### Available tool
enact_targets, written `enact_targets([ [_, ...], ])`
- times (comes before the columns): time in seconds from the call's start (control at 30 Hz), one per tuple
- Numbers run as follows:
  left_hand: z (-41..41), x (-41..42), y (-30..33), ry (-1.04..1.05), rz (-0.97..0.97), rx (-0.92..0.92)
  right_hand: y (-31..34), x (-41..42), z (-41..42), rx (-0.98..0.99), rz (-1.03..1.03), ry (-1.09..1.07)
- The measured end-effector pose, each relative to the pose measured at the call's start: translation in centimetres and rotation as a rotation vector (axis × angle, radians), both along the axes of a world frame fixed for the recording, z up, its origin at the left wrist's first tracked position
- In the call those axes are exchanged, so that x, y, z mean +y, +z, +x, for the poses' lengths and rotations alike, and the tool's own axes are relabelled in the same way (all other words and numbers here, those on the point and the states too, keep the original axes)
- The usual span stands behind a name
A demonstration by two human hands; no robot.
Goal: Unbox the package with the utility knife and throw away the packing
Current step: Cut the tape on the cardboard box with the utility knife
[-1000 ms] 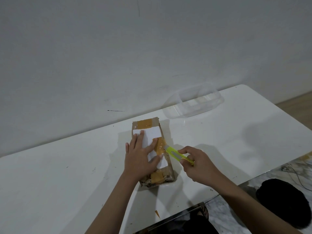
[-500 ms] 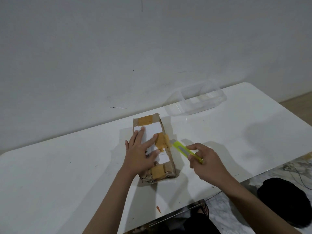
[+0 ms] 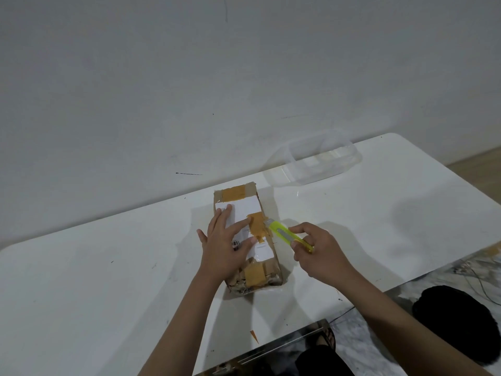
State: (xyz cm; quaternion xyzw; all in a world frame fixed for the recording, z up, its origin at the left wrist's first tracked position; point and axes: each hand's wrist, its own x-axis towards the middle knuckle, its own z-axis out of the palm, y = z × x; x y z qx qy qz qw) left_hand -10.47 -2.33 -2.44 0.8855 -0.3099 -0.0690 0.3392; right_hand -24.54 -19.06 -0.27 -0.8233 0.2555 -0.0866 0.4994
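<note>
A brown cardboard package (image 3: 267,267) with a white label and orange tape strips lies lengthwise on the white table (image 3: 95,280). My left hand (image 3: 225,245) lies flat on its top with fingers spread, pressing it down. My right hand (image 3: 318,252) grips a yellow-green utility knife (image 3: 287,234). The knife's tip touches the package's right edge at the middle tape strip.
A clear plastic container (image 3: 314,164) stands at the table's back edge against the grey wall. A small orange tape scrap (image 3: 254,335) lies near the front edge. A black round object (image 3: 458,318) and cables sit on the floor to the right.
The knife drew back to the right, away from the package, then returned so its tip meets the right edge again. My left hand stayed pressed on the package top.
</note>
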Motion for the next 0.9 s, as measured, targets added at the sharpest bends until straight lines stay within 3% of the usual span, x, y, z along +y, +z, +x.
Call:
enact_targets([
  [0.9, 0.0, -0.1, 0.0, 0.024, -0.036, 0.025, -0.4, 0.1, 1.6, -0.013, 0.005, -0.006],
])
